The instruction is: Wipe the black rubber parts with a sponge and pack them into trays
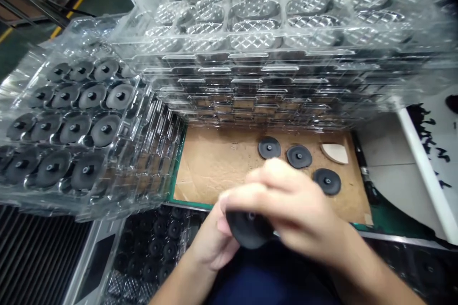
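A round black disc (250,236) with a small hub in its middle is held up close to my body, tilted. My left hand (216,243) grips it at its left edge, fingers closed. Over its upper and right side curls my right hand (300,200), blurred, its fingers bent against the rim; whether they also hold something small is hidden. Beyond my hands, three similar discs lie on the brown cardboard: one disc (269,147), a second disc (299,156) and a third disc (327,181). Near them is a pale quarter-round piece (335,153).
A tall stack of clear plastic trays (255,40) stands behind the cardboard mat (207,167). At left, another tray stack (123,152) carries rows of black discs. A white edge (425,167) and black scraps (431,133) are at right. More filled trays (153,243) sit below.
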`<state>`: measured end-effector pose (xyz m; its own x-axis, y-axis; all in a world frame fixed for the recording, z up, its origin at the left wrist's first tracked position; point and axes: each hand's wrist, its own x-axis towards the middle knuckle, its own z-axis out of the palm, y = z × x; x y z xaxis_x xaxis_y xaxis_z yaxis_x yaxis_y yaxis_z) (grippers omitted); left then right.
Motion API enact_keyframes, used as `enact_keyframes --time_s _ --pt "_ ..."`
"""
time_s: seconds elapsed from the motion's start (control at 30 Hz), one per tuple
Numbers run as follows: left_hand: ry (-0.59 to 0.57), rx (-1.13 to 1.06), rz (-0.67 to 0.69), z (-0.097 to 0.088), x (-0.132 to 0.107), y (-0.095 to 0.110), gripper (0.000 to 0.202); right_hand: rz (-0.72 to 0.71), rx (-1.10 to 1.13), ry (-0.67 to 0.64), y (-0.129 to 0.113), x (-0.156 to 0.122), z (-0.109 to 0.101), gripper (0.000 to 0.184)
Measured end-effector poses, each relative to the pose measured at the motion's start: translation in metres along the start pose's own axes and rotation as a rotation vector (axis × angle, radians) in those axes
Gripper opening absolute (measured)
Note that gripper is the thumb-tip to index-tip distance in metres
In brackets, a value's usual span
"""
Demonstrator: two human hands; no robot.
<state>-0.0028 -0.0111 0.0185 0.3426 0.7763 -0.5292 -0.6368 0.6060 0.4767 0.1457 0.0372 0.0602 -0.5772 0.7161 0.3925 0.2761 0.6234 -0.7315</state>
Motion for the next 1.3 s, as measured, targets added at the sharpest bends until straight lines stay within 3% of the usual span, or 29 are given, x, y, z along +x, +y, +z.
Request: enact_keyframes --time_s 0.1,0.2,0.33,0.43,0.5,0.6,0.67,0.77,0.83,0.9,1.03,1.1,1.2,1.23,1.3 --pt "-0.078 -0.09 0.036 -0.002 -0.001 0.0 0.047 0.286 -0.07 0.166 0.023 -0.009 0.002 0.023" --pt "-0.136 -0.146 0.059 -0.005 -0.003 0.002 0.043 0.514 -0.034 0.139 0.039 -0.029 0.018 0.022" --pt "-0.09 -0.142 0.077 -0.008 -0.004 0.003 0.039 0.638 0.055 0.002 0.051 -0.067 0.06 0.025" --pt "-0.055 -0.144 0.049 -0.008 -0.003 0.003 0.036 0.663 0.056 -0.003 0.057 -0.082 0.076 0.023" --pt "-0.046 -0.137 0.052 -0.008 -0.002 0.003 0.039 0.689 0.05 0.035 0.054 -0.078 0.069 0.023" --pt "0.001 -0.106 0.082 -0.006 -0.002 0.0 0.049 0.68 0.001 0.245 0.026 -0.053 0.044 0.025" --pt "0.056 -0.073 0.106 -0.004 -0.004 -0.002 0.053 0.507 -0.06 0.421 0.0 -0.033 0.029 0.024" --pt "0.113 -0.034 0.155 -0.004 -0.008 -0.001 0.049 0.188 -0.053 0.241 -0.029 -0.013 0.021 0.025" --pt "0.15 -0.019 0.182 -0.005 -0.009 0.0 0.049 0.157 -0.003 0.045 -0.035 -0.008 0.021 0.023" --pt "0.166 -0.007 0.2 -0.005 -0.009 0.0 0.051 0.2 0.006 -0.056 -0.033 -0.004 0.022 0.021" --pt "0.082 -0.005 0.183 -0.004 -0.005 -0.004 0.044 0.152 -0.116 0.148 -0.032 0.003 0.024 0.024" --pt "0.086 0.005 0.173 -0.005 -0.005 -0.004 0.047 0.128 -0.044 0.114 -0.031 0.0 0.019 0.025" --pt "0.076 -0.033 0.197 -0.007 -0.006 0.001 0.061 0.264 0.158 -0.079 -0.019 -0.022 0.004 0.021" --pt "0.058 -0.05 0.202 -0.006 -0.006 0.002 0.062 0.365 0.187 -0.071 -0.01 -0.033 -0.001 0.019" --pt "0.008 -0.074 0.197 -0.003 -0.006 0.006 0.059 0.585 0.194 0.105 0.013 -0.052 -0.005 0.016"
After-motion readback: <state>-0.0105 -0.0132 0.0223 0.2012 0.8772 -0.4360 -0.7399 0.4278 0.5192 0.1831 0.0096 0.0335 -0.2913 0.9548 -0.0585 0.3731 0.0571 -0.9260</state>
